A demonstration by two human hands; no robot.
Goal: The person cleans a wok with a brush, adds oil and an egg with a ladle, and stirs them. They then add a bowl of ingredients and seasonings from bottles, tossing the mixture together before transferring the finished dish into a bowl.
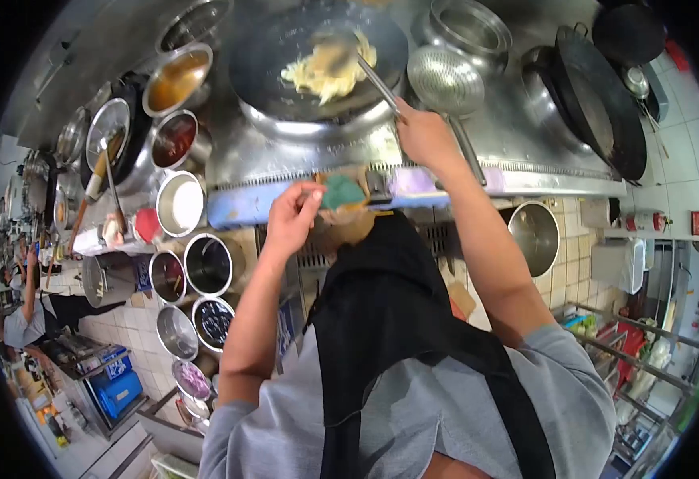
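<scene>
My right hand point(425, 137) is closed round the handle of a metal ladle point(377, 82), whose blurred bowl lies in the wok. Pale yellow food point(325, 73) is spread in the dark wok point(261, 80) beneath it. Near the counter's front edge, my left hand point(292, 217) has its fingers curled, thumb and forefinger close together beside a green cloth point(343, 191). Whether it grips the cloth or something small cannot be made out.
A perforated strainer point(445, 80) lies right of the wok. To the left stand bowls of orange liquid point(177, 80) and red sauce point(175, 139), and a pot of white contents point(182, 203). Large woks point(597, 112) rest at right. Another person point(26, 319) is far left.
</scene>
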